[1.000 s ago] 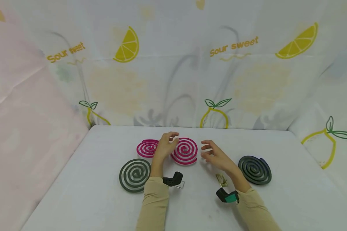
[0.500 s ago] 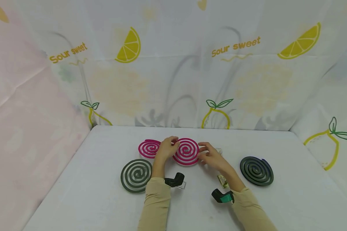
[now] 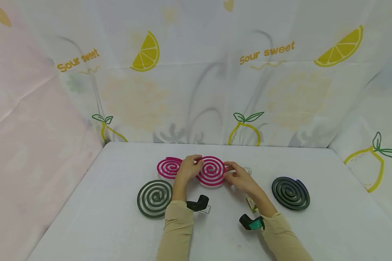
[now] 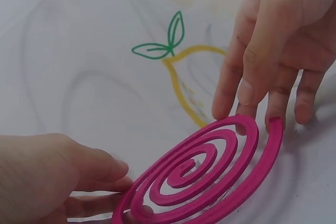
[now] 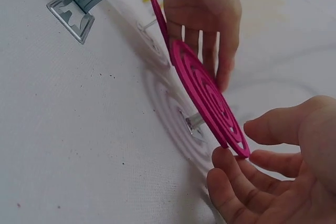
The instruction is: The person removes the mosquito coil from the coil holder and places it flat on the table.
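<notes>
A pink mosquito coil (image 3: 210, 171) sits raised on a small metal stand (image 5: 194, 121) at the middle of the table. My left hand (image 3: 188, 170) holds its left rim, with the thumb above and fingers below, as the left wrist view shows. At the opposite rim, my right hand (image 3: 241, 178) has fingertips against the edge and the thumb close to the upper face. A second pink coil (image 3: 168, 168) lies just left of my left hand, partly hidden by it. One dark green coil (image 3: 154, 199) is beside my left forearm.
Another dark green coil (image 3: 290, 194) lies to the right of my right forearm. A loose metal stand (image 5: 72, 17) lies near my left wrist, and a gold-coloured one (image 3: 252, 205) beside my right forearm. A printed cloth (image 3: 196, 90) hangs behind the table.
My right hand has moved left to reach the right rim of the pink coil. A small clear item behind that hand has come into view. My left hand stays at the left rim.
</notes>
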Available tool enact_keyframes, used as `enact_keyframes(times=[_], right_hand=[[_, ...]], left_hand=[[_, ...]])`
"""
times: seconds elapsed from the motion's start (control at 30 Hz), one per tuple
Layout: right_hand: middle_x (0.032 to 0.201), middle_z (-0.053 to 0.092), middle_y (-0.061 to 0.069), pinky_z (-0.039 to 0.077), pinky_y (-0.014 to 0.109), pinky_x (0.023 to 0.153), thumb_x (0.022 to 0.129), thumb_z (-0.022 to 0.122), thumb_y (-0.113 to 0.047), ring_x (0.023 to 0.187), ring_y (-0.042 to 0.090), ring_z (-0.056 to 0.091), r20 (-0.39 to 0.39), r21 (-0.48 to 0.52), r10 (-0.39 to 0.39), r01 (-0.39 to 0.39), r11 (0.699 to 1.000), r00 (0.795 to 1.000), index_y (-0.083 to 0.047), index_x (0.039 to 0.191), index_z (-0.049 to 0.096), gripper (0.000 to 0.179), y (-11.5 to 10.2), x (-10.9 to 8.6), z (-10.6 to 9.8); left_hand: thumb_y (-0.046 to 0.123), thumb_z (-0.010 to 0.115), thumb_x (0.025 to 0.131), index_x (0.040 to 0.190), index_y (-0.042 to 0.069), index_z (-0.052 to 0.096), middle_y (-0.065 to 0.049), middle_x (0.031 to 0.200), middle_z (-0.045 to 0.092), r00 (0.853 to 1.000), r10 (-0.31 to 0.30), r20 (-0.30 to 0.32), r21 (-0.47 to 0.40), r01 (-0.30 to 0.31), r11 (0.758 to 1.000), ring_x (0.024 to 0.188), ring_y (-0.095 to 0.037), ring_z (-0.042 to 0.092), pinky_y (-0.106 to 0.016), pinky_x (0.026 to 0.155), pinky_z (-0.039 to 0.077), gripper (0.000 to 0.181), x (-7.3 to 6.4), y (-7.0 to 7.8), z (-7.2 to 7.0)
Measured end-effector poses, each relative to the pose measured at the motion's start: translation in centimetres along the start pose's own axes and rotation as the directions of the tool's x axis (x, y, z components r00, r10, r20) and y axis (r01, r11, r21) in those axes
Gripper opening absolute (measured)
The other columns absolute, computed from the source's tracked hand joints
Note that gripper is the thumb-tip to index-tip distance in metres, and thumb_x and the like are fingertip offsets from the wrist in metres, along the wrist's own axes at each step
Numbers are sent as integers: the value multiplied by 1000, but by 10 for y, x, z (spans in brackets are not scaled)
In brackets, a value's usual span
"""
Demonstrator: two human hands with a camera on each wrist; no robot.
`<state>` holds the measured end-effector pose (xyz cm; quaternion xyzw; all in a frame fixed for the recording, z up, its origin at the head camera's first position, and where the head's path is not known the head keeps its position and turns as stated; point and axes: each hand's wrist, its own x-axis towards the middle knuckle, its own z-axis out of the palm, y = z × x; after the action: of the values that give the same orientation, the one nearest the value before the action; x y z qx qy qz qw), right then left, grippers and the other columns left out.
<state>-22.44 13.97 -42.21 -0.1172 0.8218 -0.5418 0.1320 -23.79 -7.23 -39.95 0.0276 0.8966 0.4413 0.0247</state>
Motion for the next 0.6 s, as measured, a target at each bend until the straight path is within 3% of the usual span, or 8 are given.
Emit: enact_keyframes(times=[0.6], right_hand=[[129, 47, 24, 54, 36, 80, 95, 52, -14, 96, 22, 59, -19, -10, -34, 34, 999, 999, 1, 141, 36, 51, -3, -3, -1]], left_hand=[[19, 52, 94, 127, 4, 59, -15, 126, 61, 1000, 19, -12, -31, -19, 999, 114, -30, 57, -45, 98, 45, 37, -1, 0, -3]])
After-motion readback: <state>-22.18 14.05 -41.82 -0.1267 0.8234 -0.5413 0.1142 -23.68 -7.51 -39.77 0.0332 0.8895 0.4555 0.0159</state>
